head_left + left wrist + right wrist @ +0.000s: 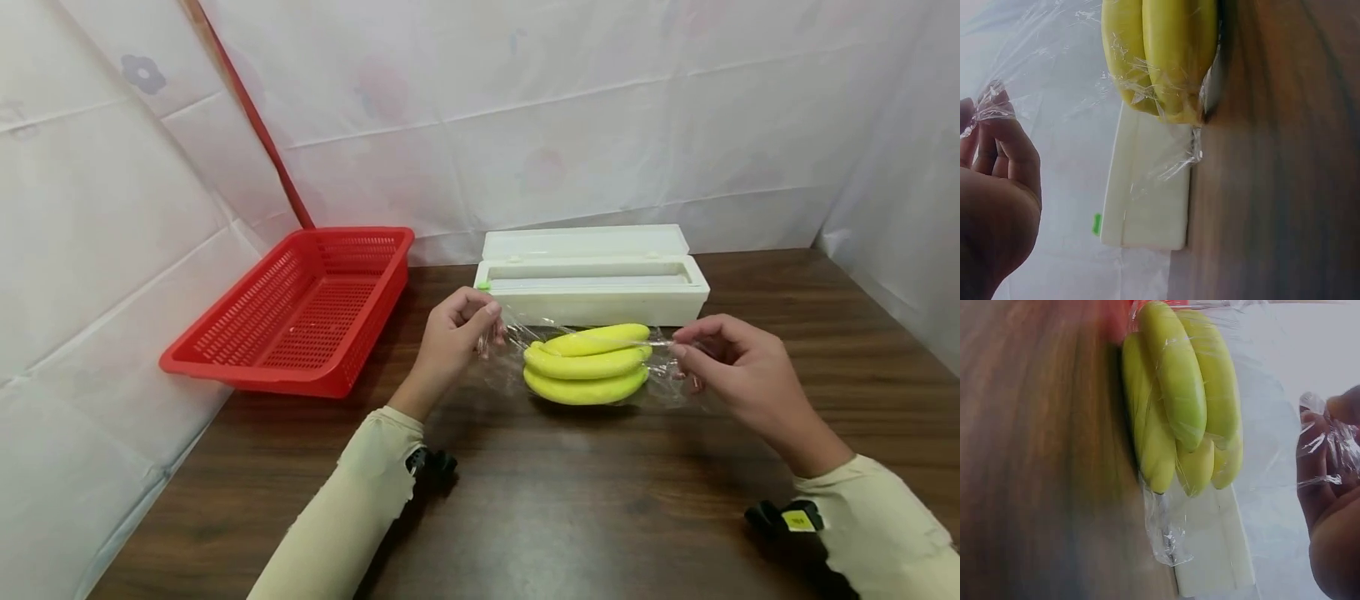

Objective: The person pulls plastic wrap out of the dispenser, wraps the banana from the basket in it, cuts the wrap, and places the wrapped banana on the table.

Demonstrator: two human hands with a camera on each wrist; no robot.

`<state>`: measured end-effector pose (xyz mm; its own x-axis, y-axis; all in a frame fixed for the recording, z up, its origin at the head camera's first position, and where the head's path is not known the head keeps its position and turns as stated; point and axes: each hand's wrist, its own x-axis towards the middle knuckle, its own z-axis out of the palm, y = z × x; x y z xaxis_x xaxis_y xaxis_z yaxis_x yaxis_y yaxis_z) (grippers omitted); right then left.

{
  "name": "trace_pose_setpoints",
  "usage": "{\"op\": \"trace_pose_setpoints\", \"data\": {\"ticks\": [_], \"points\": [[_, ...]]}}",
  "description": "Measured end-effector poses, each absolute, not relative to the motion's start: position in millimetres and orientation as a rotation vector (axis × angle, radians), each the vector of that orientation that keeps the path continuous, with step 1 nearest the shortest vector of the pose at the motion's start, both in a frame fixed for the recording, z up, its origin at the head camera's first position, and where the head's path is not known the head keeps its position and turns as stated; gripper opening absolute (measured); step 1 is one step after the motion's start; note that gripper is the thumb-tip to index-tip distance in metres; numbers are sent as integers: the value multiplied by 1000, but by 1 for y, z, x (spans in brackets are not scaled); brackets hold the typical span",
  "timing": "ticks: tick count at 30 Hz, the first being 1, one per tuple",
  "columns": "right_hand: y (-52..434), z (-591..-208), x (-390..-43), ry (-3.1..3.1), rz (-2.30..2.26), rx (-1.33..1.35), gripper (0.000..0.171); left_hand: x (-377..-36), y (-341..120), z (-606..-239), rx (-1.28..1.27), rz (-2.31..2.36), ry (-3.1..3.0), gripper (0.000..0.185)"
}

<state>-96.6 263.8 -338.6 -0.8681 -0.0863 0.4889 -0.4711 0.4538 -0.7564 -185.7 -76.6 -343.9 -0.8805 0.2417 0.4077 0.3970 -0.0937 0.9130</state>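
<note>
A bunch of yellow bananas (pixel 587 364) (pixel 1160 56) (pixel 1179 400) lies on the dark wooden table (pixel 600 500), under a sheet of clear cling film (pixel 517 342) (pixel 1066 94) (pixel 1272 444). My left hand (pixel 457 333) (pixel 997 187) pinches the film's left edge just left of the bananas. The film's right edge is pinched by my right hand (pixel 738 367) (pixel 1332 487) on the other side. The film runs back to a white cling film dispenser box (pixel 592 275) (pixel 1147 194) (pixel 1216 550) with its lid open, right behind the bananas.
A red plastic basket (pixel 300 308) sits at the table's back left, partly over the edge. White sheeting walls (pixel 525 125) enclose the table on three sides. Bare wood lies in front of the bananas.
</note>
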Motion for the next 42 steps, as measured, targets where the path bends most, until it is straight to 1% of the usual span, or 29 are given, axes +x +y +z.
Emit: {"op": "trace_pose_setpoints", "data": {"ticks": [7, 10, 15, 19, 21, 24, 27, 30, 33, 35, 38, 40, 42], "points": [[262, -344, -117, -2314, 1393, 448, 13, -204, -65, -343, -579, -2133, -2101, 30], [261, -349, -125, -2337, 1377, 450, 13, -211, -61, -348, -513, -2212, -2088, 28], [261, -355, -135, -2367, 1338, 444, 13, -217, -61, -359, -442, -2283, -2063, 18], [259, -360, -141, -2334, 1340, 489, 12, -223, -65, -367, -406, -2291, -2142, 19], [257, -362, -143, -2326, 1323, 518, 12, -226, -68, -371, -421, -2299, -2233, 24], [255, -361, -144, -2342, 1291, 515, 12, -230, -74, -375, -610, -2281, -2412, 37], [257, -356, -144, -2396, 1237, 484, 11, -230, -79, -375, -909, -2143, -2557, 62], [262, -348, -143, -2482, 1176, 461, 14, -227, -80, -370, -1183, -1862, -2636, 85], [264, -344, -143, -2558, 1118, 470, 20, -224, -80, -366, -1383, -1647, -2644, 94], [264, -343, -143, -2582, 1093, 477, 23, -222, -79, -363, -1443, -1618, -2649, 89], [263, -343, -144, -2588, 1057, 486, 24, -221, -78, -361, -1369, -1678, -2676, 78], [261, -345, -145, -2583, 1046, 485, 22, -221, -78, -361, -1198, -1732, -2695, 72], [260, -346, -146, -2579, 1038, 483, 19, -223, -78, -363, -993, -1827, -2679, 71]]}}
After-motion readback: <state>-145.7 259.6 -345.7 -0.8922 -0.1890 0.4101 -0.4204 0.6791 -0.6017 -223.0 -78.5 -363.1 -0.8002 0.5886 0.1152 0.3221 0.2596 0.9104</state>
